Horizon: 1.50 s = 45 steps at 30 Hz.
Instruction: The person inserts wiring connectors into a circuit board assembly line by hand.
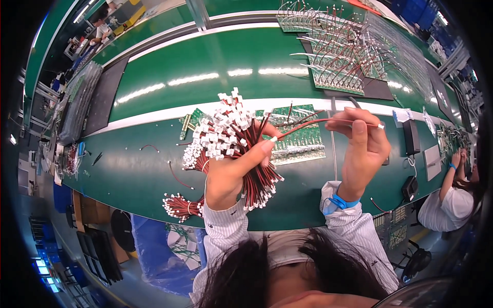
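Observation:
A thick bundle of red and black wires with white plug connectors (221, 128) is gripped in my left hand (228, 174). Between that hand's thumb and fingers I also pinch one end of a single red-black wire (311, 121). It stretches across to my right hand (362, 146), whose thumb and fingers close on it near its other white connector. Beneath the wire, a green circuit board panel (303, 149) lies on the bench, partly hidden by the bundle and my left hand. Another tied wire bundle (183, 207) rests by the bench's near edge.
Loose wires (179, 177) lie on the green bench (123, 169) to the left. At the far right stand board panels with upright wires (336, 72). A black box-shaped device (411, 137) sits right of my hand. Beyond it, a co-worker (449, 205) handles boards. A blue-lined bin (154, 256) stands below.

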### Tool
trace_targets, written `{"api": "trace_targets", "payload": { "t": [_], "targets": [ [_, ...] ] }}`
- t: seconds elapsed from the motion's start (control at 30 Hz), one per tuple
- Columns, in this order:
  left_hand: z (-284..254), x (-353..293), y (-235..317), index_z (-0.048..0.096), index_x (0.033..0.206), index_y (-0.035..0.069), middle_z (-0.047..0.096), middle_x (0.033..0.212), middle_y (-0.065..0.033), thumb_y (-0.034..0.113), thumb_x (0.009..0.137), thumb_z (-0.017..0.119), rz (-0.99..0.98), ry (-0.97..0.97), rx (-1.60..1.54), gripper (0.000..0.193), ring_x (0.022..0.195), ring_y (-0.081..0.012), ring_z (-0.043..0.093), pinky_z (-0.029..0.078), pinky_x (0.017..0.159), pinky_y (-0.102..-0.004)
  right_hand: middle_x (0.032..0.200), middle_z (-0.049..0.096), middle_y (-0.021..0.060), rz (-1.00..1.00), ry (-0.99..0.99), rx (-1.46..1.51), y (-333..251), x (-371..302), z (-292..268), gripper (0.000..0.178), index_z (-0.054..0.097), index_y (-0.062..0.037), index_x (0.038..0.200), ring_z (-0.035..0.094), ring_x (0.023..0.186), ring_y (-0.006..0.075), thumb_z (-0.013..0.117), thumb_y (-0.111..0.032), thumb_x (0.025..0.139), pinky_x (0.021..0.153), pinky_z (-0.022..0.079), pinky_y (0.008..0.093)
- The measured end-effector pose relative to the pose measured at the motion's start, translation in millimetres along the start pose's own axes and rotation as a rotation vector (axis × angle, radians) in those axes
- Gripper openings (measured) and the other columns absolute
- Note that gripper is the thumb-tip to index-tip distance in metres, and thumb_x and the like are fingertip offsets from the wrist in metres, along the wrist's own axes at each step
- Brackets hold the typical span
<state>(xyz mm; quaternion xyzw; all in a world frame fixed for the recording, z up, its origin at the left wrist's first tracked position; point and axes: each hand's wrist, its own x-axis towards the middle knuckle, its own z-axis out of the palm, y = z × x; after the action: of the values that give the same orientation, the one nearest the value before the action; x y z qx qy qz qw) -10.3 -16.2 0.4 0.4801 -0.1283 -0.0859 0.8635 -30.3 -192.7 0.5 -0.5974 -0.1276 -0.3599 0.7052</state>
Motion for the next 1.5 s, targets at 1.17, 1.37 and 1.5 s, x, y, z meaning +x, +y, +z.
{"api": "trace_targets", "payload": {
  "t": [1.17, 1.37, 1.5],
  "targets": [
    [-15.4, -1.0, 12.1, 0.045, 0.103, 0.003, 0.050, 0.106, -0.0100, 0.004, 0.083, 0.046, 0.269, 0.101, -0.039, 0.020, 0.058, -0.0073, 0.036, 0.033, 0.056, -0.0203, 0.079, 0.056, 0.0048, 0.334, -0.366, -0.360, 18.4, 8.7, -45.8, 0.008, 0.055, 0.0030, 0.082, 0.055, 0.070, 0.0106, 0.056, -0.003, 0.077, 0.061, 0.047, 0.0225],
    [-29.3, -5.3, 16.5, 0.044, 0.099, 0.003, 0.051, 0.099, -0.0076, 0.004, 0.082, 0.049, 0.336, 0.117, -0.128, 0.018, 0.057, -0.0072, 0.036, 0.031, 0.055, -0.0207, 0.072, 0.061, 0.0073, 0.455, -0.385, -0.514, 87.0, 0.0, -78.1, 0.012, 0.061, 0.0011, 0.082, 0.060, 0.068, 0.0123, 0.060, -0.008, 0.074, 0.064, 0.048, 0.0249],
    [-26.4, -5.6, 19.3, 0.043, 0.098, 0.003, 0.049, 0.094, -0.0063, 0.004, 0.082, 0.048, 0.329, 0.074, -0.130, 0.017, 0.056, -0.0071, 0.036, 0.031, 0.054, -0.0208, 0.068, 0.062, 0.0115, 0.392, -0.402, -0.665, 128.1, -11.1, -80.0, 0.014, 0.062, 0.0023, 0.077, 0.060, 0.064, 0.0166, 0.062, -0.010, 0.071, 0.062, 0.048, 0.0277]
  ]
}}
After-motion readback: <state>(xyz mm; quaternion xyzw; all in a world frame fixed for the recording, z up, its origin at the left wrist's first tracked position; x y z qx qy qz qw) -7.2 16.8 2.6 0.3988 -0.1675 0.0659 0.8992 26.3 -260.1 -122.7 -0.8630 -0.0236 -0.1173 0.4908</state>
